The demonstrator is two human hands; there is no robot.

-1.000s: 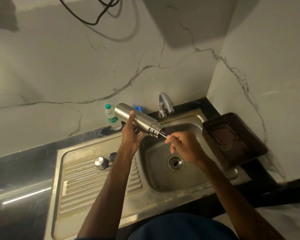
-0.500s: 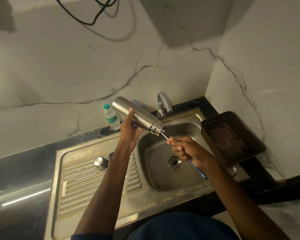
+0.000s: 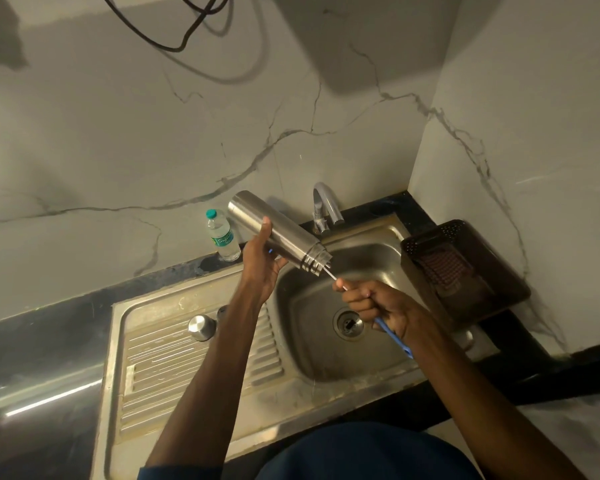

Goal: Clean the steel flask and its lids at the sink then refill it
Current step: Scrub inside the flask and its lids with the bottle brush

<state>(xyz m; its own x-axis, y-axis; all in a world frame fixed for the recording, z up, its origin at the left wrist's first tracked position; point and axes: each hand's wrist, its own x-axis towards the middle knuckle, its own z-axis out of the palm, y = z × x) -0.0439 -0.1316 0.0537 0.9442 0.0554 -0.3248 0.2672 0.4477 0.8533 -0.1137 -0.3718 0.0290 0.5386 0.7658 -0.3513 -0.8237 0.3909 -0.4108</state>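
Observation:
My left hand (image 3: 262, 263) grips the steel flask (image 3: 278, 230) around its middle, holding it tilted over the sink basin (image 3: 312, 341) with its open mouth pointing down to the right. My right hand (image 3: 378, 303) grips a bottle brush (image 3: 394, 336) by its blue handle; the thin wire stem runs up into the flask's mouth and the brush head is hidden inside. A steel lid (image 3: 201, 327) stands on the ribbed drainboard (image 3: 174, 368), with a second, darker lid (image 3: 221, 311) right behind it, partly hidden by my left forearm.
The tap (image 3: 324, 209) stands behind the basin, no water running. A small plastic water bottle (image 3: 222, 235) with a green cap sits on the black counter by the wall. A dark brown plastic basket (image 3: 465, 268) sits at the sink's right. A cable hangs on the wall above.
My right hand has drawn back toward me, pulling more of the brush's wire stem out of the flask and exposing the blue handle. The flask has stayed tilted in my left hand.

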